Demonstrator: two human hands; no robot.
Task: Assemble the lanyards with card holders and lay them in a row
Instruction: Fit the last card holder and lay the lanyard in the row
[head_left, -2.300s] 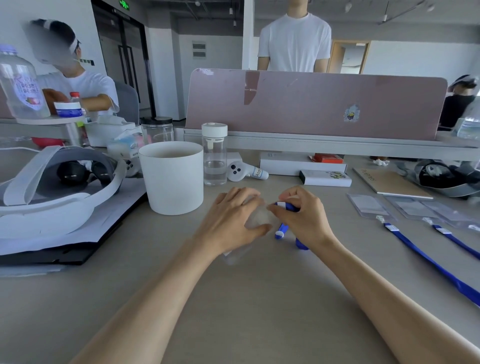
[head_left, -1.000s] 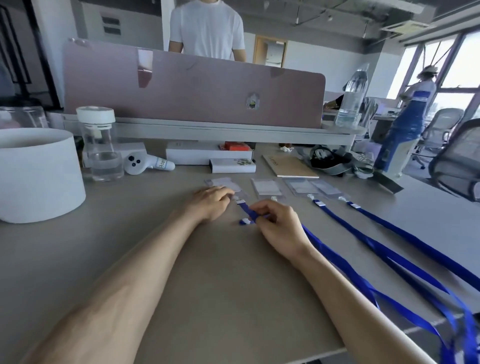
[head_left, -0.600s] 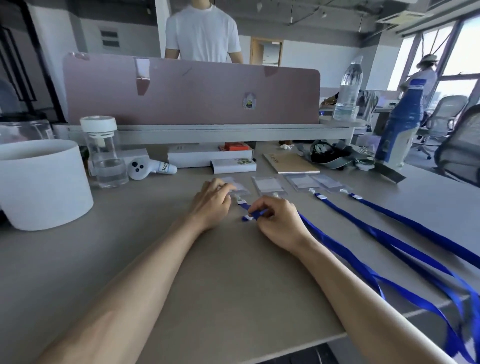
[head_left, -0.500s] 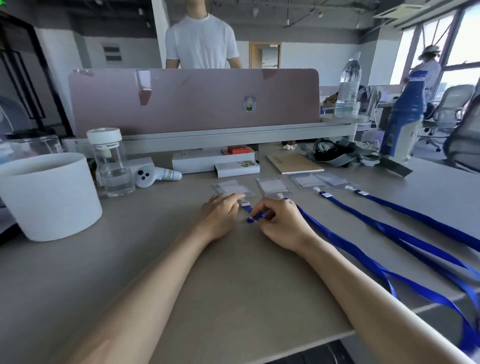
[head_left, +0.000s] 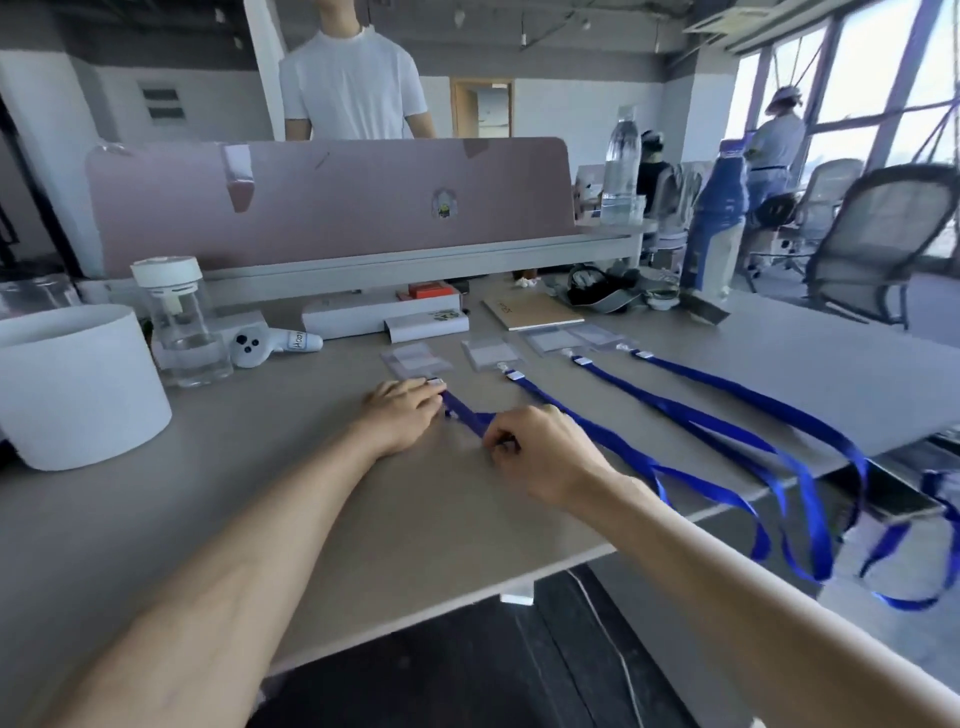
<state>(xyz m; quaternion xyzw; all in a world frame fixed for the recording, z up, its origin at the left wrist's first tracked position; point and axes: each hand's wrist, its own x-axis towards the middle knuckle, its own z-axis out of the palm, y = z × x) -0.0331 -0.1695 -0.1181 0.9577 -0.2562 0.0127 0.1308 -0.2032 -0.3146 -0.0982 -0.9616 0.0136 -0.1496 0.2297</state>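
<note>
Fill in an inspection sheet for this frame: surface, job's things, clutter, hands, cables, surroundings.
Surface: beige desk, near edge in view.
Job's things: four clear card holders in a row, a blue lanyard's clip end at each. The leftmost lanyard is in hand. The other three lanyards trail off the desk's right edge.
Clutter: white tub, clear bottle, white controller, boxes, notebook.
Hands: left hand rests its fingers at the leftmost lanyard's clip end; right hand pinches its strap.
Cables: thin pale cable on the dark floor below the desk.
Surroundings: pink divider, person in a white T-shirt behind it, mesh chair at right.
</note>
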